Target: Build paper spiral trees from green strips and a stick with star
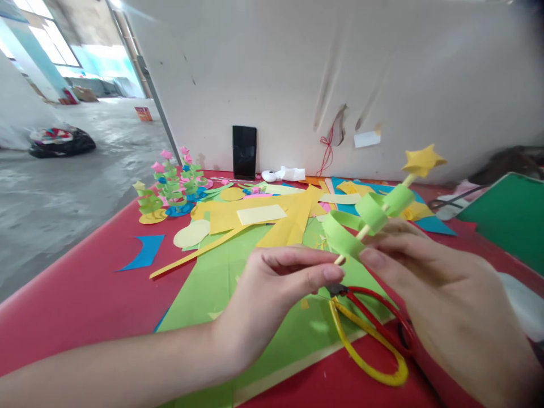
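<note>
My left hand (293, 277) pinches the lower end of a thin pale stick (364, 232) between thumb and forefinger. Threaded on that stick is a looped light green paper strip (342, 229), with its curls stacked upward. A folded yellow paper star (424, 161) tops the stick, which leans to the right. My right hand (433, 277) is closed on the green strip from the right; its far fingers are partly hidden. Below both hands lie scissors (369, 362) with one red and one yellow handle, their blades mostly hidden behind my left fingertips.
Several finished paper plants (173, 190) stand at the back left. Green sheets (212, 306) and yellow paper pieces (225, 212) cover the red table (85, 289). A black phone (244, 152) leans on the white panel (276, 68). A green board (505, 221) is at right.
</note>
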A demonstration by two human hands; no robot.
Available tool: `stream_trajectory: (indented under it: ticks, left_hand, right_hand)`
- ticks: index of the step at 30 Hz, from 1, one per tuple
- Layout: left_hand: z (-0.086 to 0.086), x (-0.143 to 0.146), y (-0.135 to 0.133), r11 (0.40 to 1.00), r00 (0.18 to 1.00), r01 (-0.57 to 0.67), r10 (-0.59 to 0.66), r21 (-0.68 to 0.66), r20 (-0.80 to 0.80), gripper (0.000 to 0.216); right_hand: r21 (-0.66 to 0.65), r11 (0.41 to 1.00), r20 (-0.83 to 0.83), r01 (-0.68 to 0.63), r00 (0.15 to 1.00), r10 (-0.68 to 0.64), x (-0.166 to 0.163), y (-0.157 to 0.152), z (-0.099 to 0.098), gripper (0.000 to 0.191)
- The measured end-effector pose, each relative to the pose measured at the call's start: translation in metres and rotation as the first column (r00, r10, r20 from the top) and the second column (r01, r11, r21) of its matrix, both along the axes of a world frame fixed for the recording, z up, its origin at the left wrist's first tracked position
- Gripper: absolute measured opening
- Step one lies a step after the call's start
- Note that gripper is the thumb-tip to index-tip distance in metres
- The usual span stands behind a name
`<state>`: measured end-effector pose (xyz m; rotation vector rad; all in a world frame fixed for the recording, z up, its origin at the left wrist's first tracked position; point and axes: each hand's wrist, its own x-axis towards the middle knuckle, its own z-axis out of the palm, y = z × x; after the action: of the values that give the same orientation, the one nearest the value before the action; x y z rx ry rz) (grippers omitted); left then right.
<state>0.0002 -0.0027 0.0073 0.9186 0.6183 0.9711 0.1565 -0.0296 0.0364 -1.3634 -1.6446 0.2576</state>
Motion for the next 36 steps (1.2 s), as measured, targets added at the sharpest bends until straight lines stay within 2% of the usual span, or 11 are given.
stream_trajectory:
  ticks: [12, 20, 27, 32, 36]
  left_hand:
    - [0.0012, 0.0006, -0.0006, 1.000, 1.000, 0.018, -0.018, -0.009, -0.002, 0.005]
    - [0.0012, 0.0006, -0.0006, 1.000, 1.000, 0.023, -0.023, -0.014, 0.002, 0.006]
    - [0.0006, 0.0004, -0.0015, 0.999, 1.000, 0.028, -0.028, -0.019, 0.012, 0.007]
    - [-0.0006, 0.0006, -0.0027, 1.000, 1.000, 0.022, -0.022, -0.023, -0.013, 0.005]
    - [-0.0009, 0.0013, -0.0030, 1.000, 0.998, 0.009, -0.010, -0.024, -0.060, 0.001]
  right_hand:
    - [-0.086, 0.996, -0.094, -0.025, 0.995, 0.017, 0.0005, -0.0015, 0.0010, 0.010]
    - [-0.033, 0.999, -0.037, -0.001, 0.999, 0.000, -0.0014, -0.0014, 0.0016, 0.009]
    - [-0.038, 0.999, -0.062, -0.013, 0.998, 0.010, 0.0005, -0.0001, -0.0001, 0.005]
    - [-0.100, 0.995, -0.136, 0.001, 0.991, -0.014, -0.0005, -0.0020, -0.0046, 0.004]
    - [-0.135, 0.990, -0.274, -0.033, 0.962, -0.005, -0.0044, -0.0015, -0.0076, 0.008]
